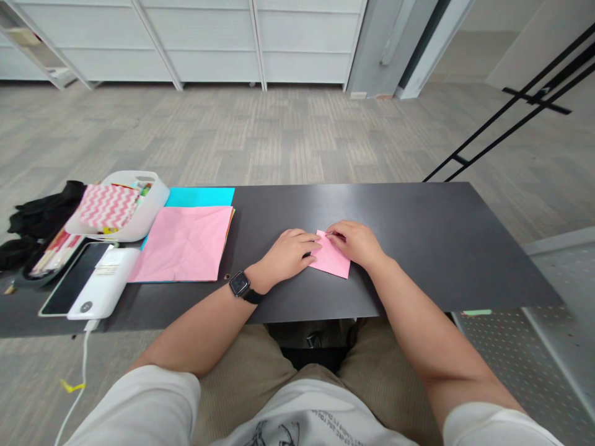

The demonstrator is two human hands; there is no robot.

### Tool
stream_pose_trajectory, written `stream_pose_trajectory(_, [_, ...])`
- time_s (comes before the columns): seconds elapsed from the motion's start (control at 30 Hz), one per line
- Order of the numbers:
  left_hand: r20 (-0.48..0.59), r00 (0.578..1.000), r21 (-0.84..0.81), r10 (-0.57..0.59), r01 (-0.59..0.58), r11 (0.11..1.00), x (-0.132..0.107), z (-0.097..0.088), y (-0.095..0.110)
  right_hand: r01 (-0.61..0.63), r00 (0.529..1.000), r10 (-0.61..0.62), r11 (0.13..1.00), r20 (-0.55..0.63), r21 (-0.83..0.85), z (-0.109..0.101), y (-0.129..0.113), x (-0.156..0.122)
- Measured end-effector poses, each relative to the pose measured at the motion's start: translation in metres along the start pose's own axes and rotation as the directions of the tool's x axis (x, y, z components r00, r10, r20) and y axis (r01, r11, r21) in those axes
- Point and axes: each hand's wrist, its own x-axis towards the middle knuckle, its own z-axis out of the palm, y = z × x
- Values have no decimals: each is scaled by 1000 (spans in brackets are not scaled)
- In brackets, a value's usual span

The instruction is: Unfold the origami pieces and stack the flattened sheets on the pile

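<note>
A small folded piece of pink paper (332, 259) lies on the dark table in front of me. My left hand (292, 253), with a black watch on its wrist, rests flat with its fingers stretched over the paper's left edge. At the paper's upper right, my right hand (356, 241) has its fingers closed in a pinch on the edge. The fingertips hide part of the upper fold.
Left of my hands lies a stack of pink sheets (186, 244) over a blue sheet (199, 197). Farther left are a white basket (155, 214), a phone (69, 285), a white power bank (105, 285) with a cable, and black cloth (44, 210). The table's edge (515, 248) slants at right.
</note>
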Motion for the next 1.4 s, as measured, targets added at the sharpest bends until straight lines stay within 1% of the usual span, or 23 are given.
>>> stream_pose_trajectory(0.33, [20,999,45,31,-32,998,-1,0,1,-2,1000,2,1000,15,-4,-2,0,0])
stream_pose_trajectory(0.5, [30,999,43,22,-24,999,-3,-1,2,7,1000,-7,1000,10,-12,1,2,0])
stream_pose_trajectory(0.8, [46,999,96,10,-14,995,-1,-5,10,-5,1000,6,996,14,-85,1,1,5])
stream_pose_trajectory(1.27, [29,999,111,18,-22,994,2,-1,7,1,1000,-4,994,-28,-107,9,8,5])
stream_pose_trajectory(1.4, [11,1000,142,-17,15,990,2,0,8,-6,998,-2,993,-70,-118,6,8,5])
